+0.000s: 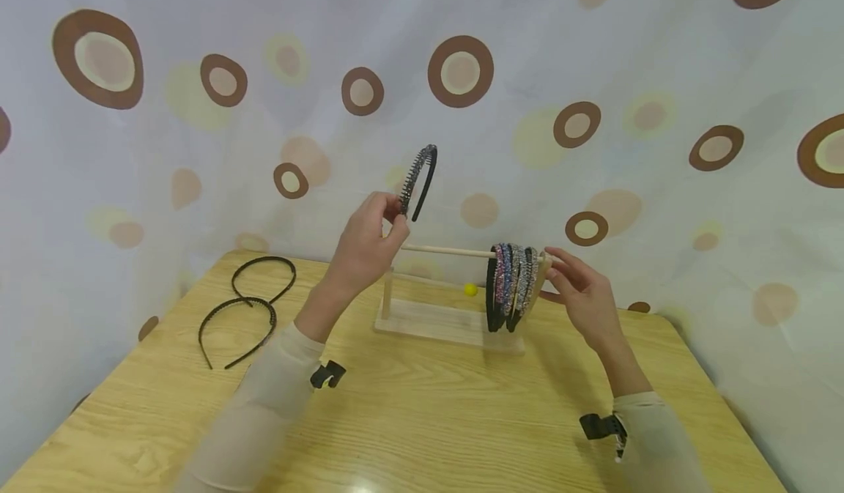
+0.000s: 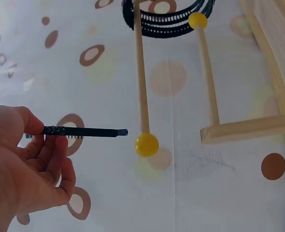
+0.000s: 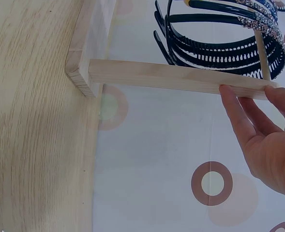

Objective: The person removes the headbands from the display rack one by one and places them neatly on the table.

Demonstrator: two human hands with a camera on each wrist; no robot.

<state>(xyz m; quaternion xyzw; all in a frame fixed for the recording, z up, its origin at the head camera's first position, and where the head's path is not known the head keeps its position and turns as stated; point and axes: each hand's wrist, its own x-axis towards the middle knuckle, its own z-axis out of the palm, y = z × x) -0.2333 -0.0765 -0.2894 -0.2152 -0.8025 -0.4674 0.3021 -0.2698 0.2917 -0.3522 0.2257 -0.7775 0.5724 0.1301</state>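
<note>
Thumb and fingers of my left hand (image 1: 365, 247) pinch a dark glittery headband (image 1: 431, 157) with comb teeth, raised above the left end of the wooden headband stand (image 1: 412, 319). In the left wrist view, the headband's free tip (image 2: 122, 132) is beside the yellow ball (image 2: 147, 145) on the rod's end, apart from it. Several sparkly headbands (image 1: 506, 280) hang bunched at the rod's right end. My right hand (image 1: 585, 299) grips the top of the stand's right upright (image 3: 166, 74) between thumb and fingers.
Two black toothed headbands, a back one (image 1: 264, 258) and a front one (image 1: 240, 300), lie on the wooden table (image 1: 409, 420) at the left. Another yellow ball (image 1: 470, 289) shows behind the stand's base. A curtain patterned with circles (image 1: 395, 24) hangs behind the table.
</note>
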